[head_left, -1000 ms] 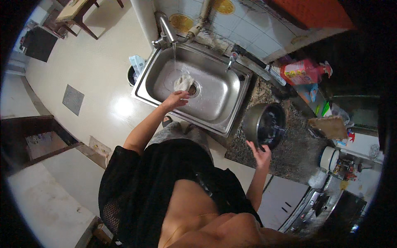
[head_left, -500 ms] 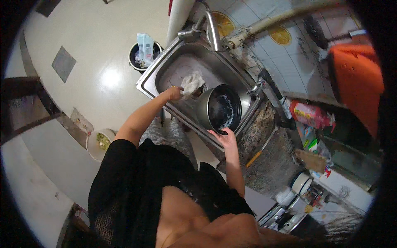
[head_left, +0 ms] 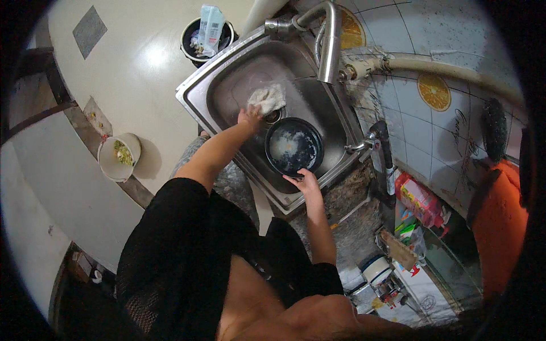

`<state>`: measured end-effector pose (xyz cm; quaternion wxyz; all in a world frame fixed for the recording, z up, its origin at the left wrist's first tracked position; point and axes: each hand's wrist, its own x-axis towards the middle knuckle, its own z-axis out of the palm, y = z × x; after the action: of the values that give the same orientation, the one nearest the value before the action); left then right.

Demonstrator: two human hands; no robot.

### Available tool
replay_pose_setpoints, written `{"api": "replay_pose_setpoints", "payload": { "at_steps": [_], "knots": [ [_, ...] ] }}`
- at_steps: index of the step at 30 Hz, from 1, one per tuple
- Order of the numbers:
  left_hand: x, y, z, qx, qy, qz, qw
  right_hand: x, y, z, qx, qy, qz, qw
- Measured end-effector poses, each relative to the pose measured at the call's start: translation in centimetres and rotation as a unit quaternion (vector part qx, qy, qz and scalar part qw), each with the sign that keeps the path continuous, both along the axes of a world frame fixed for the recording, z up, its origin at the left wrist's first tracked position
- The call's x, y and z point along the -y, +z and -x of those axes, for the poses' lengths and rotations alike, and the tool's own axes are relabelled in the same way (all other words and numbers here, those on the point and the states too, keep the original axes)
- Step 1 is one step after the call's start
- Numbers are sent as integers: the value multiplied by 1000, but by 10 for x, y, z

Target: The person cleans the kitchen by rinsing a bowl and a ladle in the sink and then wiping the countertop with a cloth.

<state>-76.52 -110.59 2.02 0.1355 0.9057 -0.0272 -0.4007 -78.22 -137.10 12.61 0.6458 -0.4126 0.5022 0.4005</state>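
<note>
A dark round pot (head_left: 290,149) with whitish, foamy-looking liquid inside is in the steel sink (head_left: 224,94), its opening facing up. At the pot's near rim, my right hand (head_left: 307,183) grips the edge, thumb over the rim. A crumpled off-white cloth (head_left: 267,99) lies in the sink beside the drain (head_left: 274,116). Against the cloth's near left edge rests my left hand (head_left: 249,118), with its fingers apart; part of them blends into the cloth.
A steel faucet (head_left: 330,45) arches over the sink's far side. A bin (head_left: 185,42) with a packet in it stands beyond the sink's left corner. A pale bucket (head_left: 108,159) with green scraps stands on the floor at left. A pink bottle (head_left: 421,202) lies right.
The pot has gone from tilted on its side to nearly level, with the liquid showing inside. My left hand has loosened from the cloth. The head view has shifted.
</note>
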Motion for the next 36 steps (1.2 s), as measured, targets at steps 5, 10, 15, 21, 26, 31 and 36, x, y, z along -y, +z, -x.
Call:
{"api": "replay_pose_setpoints", "payload": {
  "at_steps": [5,10,15,21,26,31,36],
  "knots": [
    [-17,14,-12,-53,36,-96,993,8,-5,-10,17,79,8,997],
    [-56,21,-13,-29,120,-208,970,18,-16,-17,25,151,56,987],
    [-56,21,-8,8,276,-23,961,6,2,-27,7,200,68,977],
    [7,11,18,-44,298,309,902,9,-1,-33,-32,195,47,979],
    [49,-27,29,57,-194,273,940,7,6,-34,-49,187,45,980],
    [63,2,45,-139,333,272,892,8,11,-29,22,254,52,966],
    [71,-27,50,-137,506,331,785,-1,12,-25,318,460,258,788]
  ]
}}
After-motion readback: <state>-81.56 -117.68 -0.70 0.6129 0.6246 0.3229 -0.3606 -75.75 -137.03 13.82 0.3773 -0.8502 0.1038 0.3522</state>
